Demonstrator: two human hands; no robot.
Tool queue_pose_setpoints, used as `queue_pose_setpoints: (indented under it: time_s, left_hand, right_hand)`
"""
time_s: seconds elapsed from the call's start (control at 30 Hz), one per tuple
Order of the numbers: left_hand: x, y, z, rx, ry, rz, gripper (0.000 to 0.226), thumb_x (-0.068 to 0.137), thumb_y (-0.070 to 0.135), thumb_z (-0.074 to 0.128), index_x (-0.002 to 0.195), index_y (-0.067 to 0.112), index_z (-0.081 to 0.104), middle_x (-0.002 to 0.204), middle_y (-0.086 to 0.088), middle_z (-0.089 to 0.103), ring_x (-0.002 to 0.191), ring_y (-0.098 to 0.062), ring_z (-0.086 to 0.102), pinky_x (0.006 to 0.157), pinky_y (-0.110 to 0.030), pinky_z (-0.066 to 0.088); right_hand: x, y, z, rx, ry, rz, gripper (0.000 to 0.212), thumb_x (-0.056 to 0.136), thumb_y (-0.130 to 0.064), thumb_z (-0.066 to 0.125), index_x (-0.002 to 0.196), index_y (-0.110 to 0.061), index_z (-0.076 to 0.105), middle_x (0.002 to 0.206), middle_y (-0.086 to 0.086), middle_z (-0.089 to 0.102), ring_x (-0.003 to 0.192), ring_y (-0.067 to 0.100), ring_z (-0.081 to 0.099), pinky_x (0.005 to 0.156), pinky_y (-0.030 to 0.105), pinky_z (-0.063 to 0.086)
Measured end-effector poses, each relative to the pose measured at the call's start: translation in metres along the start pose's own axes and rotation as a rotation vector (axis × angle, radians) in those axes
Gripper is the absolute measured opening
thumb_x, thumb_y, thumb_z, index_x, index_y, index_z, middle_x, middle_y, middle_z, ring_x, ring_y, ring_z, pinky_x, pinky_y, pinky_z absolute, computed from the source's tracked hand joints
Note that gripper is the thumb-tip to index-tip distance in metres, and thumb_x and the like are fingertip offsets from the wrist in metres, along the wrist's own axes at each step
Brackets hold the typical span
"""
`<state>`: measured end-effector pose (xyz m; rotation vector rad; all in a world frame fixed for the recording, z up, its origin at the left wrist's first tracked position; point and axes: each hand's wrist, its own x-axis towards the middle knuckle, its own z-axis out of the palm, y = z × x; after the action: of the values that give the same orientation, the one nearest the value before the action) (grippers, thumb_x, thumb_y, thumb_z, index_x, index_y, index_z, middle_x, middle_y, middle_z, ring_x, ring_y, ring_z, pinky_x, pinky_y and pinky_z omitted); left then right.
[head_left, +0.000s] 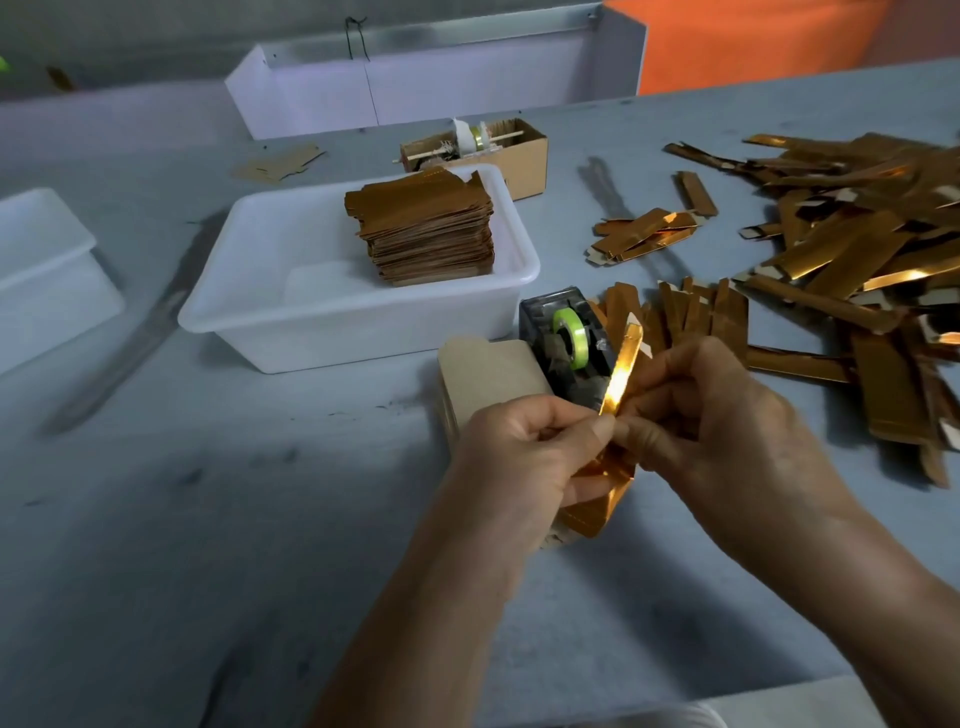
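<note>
Centre of frame: left hand (524, 457) and right hand (727, 431) both pinched one gold foil carton blank (605, 493), fingers curled round it. Its long flap stood upright, catching light, just in front of the tape dispenser (566, 338). White tub (291, 322) with stacked blanks (426, 228) sat upper centre on the worktop (208, 519). Loose gold pieces (857, 249) lay at right.

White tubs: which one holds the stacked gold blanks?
The tub beside the tape dispenser; its stack fills the far right corner. The left-edge tub shows none.
</note>
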<state>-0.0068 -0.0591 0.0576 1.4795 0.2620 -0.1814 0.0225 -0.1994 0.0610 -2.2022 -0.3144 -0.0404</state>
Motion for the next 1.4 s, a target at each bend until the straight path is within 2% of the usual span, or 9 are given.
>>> queue_pose_setpoints:
  time_s: [0.17, 0.47, 0.73, 0.83, 0.93, 1.03, 1.1, 1.23, 1.4]
  left_hand:
    - [0.002, -0.007, 0.003, 0.085, 0.098, 0.068, 0.016, 0.093, 0.014, 0.060, 0.081, 0.015, 0.071, 0.080, -0.003, 0.075, 0.072, -0.016, 0.073, 0.074, -0.034, 0.061]
    - [-0.009, -0.012, 0.020, 0.232, 0.308, 0.349, 0.016, 0.091, 0.017, 0.063, 0.077, 0.021, 0.071, 0.068, 0.003, 0.071, 0.064, -0.013, 0.069, 0.057, -0.023, 0.058]
    - [-0.011, -0.011, 0.018, 0.235, 0.355, 0.450, 0.013, 0.089, 0.014, 0.064, 0.080, 0.019, 0.072, 0.068, 0.001, 0.071, 0.066, -0.018, 0.069, 0.065, -0.043, 0.058]
    - [-0.011, -0.013, 0.011, 0.171, 0.339, 0.407, 0.015, 0.089, 0.015, 0.065, 0.078, 0.022, 0.071, 0.068, 0.002, 0.071, 0.065, -0.016, 0.070, 0.062, -0.033, 0.060]
    - [-0.009, -0.015, 0.005, 0.017, 0.326, 0.285, 0.019, 0.088, 0.016, 0.066, 0.072, 0.024, 0.072, 0.070, 0.003, 0.073, 0.066, -0.013, 0.071, 0.061, -0.022, 0.058]
    - [-0.007, -0.015, 0.002, -0.010, 0.317, 0.249, 0.017, 0.088, 0.017, 0.066, 0.074, 0.024, 0.072, 0.074, 0.004, 0.074, 0.070, -0.013, 0.072, 0.066, -0.026, 0.060]
    - [-0.007, -0.015, 0.003, 0.008, 0.291, 0.258, 0.016, 0.089, 0.015, 0.066, 0.077, 0.023, 0.073, 0.075, 0.003, 0.075, 0.071, -0.012, 0.072, 0.064, -0.023, 0.059]
    - [-0.008, -0.012, 0.002, -0.057, 0.226, 0.181, 0.010, 0.090, 0.012, 0.063, 0.089, 0.015, 0.073, 0.082, -0.001, 0.075, 0.073, -0.013, 0.073, 0.061, -0.019, 0.056]
    - [-0.005, -0.006, -0.008, -0.118, 0.145, 0.070, 0.027, 0.093, 0.014, 0.060, 0.116, 0.028, 0.058, 0.085, -0.001, 0.074, 0.070, -0.012, 0.073, 0.055, -0.020, 0.055]
  right_hand:
    - [-0.001, -0.002, 0.004, -0.019, 0.003, 0.019, 0.030, 0.077, -0.025, 0.070, 0.084, -0.036, 0.043, 0.074, -0.012, 0.062, 0.065, -0.007, 0.059, 0.054, 0.005, 0.045]
    - [0.002, -0.015, -0.013, -0.043, -0.111, 0.056, 0.030, 0.074, -0.027, 0.071, 0.084, -0.034, 0.044, 0.076, -0.009, 0.064, 0.071, 0.002, 0.063, 0.062, 0.016, 0.048]
    - [-0.001, -0.023, -0.003, -0.450, 0.069, -0.033, 0.039, 0.076, -0.048, 0.063, 0.095, -0.027, 0.037, 0.066, -0.014, 0.041, 0.065, 0.012, 0.052, 0.056, 0.024, 0.043]
    - [0.001, -0.015, -0.003, -0.379, 0.014, -0.085, 0.032, 0.076, -0.045, 0.062, 0.091, -0.029, 0.038, 0.068, -0.016, 0.045, 0.061, 0.000, 0.050, 0.052, 0.015, 0.037]
    - [0.006, -0.005, -0.006, -0.022, -0.084, 0.061, 0.017, 0.076, -0.040, 0.061, 0.086, -0.032, 0.050, 0.080, -0.009, 0.061, 0.074, 0.005, 0.061, 0.064, 0.017, 0.047]
    - [0.006, -0.003, -0.005, 0.382, -0.194, 0.206, 0.041, 0.059, -0.052, 0.061, 0.091, -0.028, 0.061, 0.083, -0.005, 0.069, 0.079, 0.009, 0.067, 0.065, 0.020, 0.054]
    - [0.003, -0.003, 0.002, 0.442, -0.222, 0.185, 0.041, 0.057, -0.049, 0.064, 0.091, -0.025, 0.063, 0.082, -0.007, 0.070, 0.077, 0.006, 0.067, 0.061, 0.015, 0.054]
    - [0.005, 0.002, 0.012, 0.551, -0.214, 0.209, 0.026, 0.073, -0.026, 0.063, 0.096, -0.016, 0.066, 0.090, 0.003, 0.072, 0.087, 0.017, 0.069, 0.080, 0.031, 0.054]
    - [0.009, 0.006, 0.008, 0.470, -0.251, 0.197, 0.014, 0.088, -0.012, 0.055, 0.093, -0.019, 0.067, 0.088, 0.005, 0.071, 0.082, 0.012, 0.067, 0.064, 0.015, 0.052]
